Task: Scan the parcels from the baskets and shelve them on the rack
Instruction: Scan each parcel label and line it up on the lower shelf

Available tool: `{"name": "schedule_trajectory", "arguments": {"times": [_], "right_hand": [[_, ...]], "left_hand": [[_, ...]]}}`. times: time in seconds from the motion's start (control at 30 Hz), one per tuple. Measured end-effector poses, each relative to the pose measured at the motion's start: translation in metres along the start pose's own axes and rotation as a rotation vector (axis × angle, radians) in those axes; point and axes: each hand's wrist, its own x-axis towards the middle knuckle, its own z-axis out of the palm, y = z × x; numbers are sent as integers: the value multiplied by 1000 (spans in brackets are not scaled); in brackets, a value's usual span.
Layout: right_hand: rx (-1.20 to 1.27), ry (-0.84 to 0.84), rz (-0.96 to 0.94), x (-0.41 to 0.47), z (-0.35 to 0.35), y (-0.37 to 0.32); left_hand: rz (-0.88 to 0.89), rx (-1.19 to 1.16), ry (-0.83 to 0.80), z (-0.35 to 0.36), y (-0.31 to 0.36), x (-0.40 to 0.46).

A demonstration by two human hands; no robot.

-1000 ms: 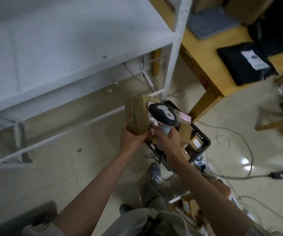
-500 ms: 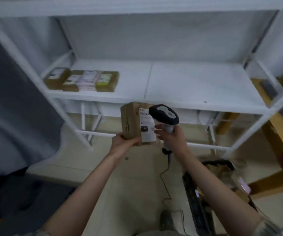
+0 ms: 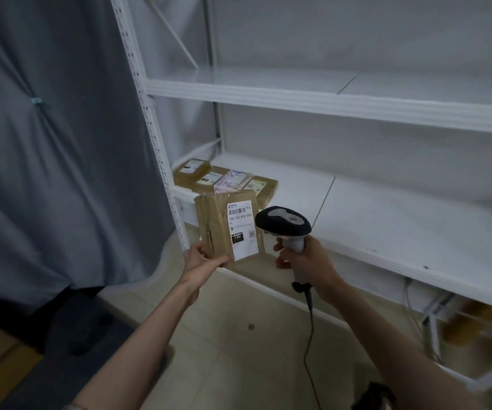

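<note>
The view has swung up from the basket on the floor to the white rack [image 3: 327,105], and the basket is now out of sight; a second ago the cardboard parcel [image 3: 227,229] was held low over it, edge-on, whereas now it stands upright in front of the lower shelf [image 3: 386,232], its white shipping label [image 3: 240,229] turned to face the camera. The left hand [image 3: 206,258] holds the parcel by its bottom corner, fingers curled round the lower edge. The right hand [image 3: 304,255] wraps its grip round the handle of the barcode scanner [image 3: 283,223], whose black head sits just right of the label, its cable [image 3: 308,335] hanging down. Whether the scanner's window is aimed at the barcode cannot be told. At the left end of the lower shelf lies a cluster of shelved parcels [image 3: 227,182], flat and touching one another. Judging by this, the parcel has come to the rack and, once scanned, is likely to go next to that cluster. A grey curtain [image 3: 46,143] hangs left of the rack.
</note>
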Motion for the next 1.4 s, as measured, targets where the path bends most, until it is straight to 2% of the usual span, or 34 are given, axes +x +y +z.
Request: {"name": "schedule_trajectory", "arguments": {"times": [0.2, 0.6, 0.87, 1.1, 1.2, 1.4], "right_hand": [[64, -165, 21, -1, -4, -3], [126, -176, 29, 14, -45, 0], [104, -74, 71, 39, -84, 10], [70, 98, 102, 67, -107, 36], [58, 139, 134, 81, -113, 44], [131, 143, 178, 121, -117, 59]], "left_hand": [[66, 74, 86, 9, -3, 4], [108, 101, 101, 45, 18, 9], [47, 55, 3, 79, 34, 25], [-26, -38, -184, 119, 56, 24], [-85, -58, -200, 130, 58, 39], [-88, -51, -232, 148, 66, 85]]}}
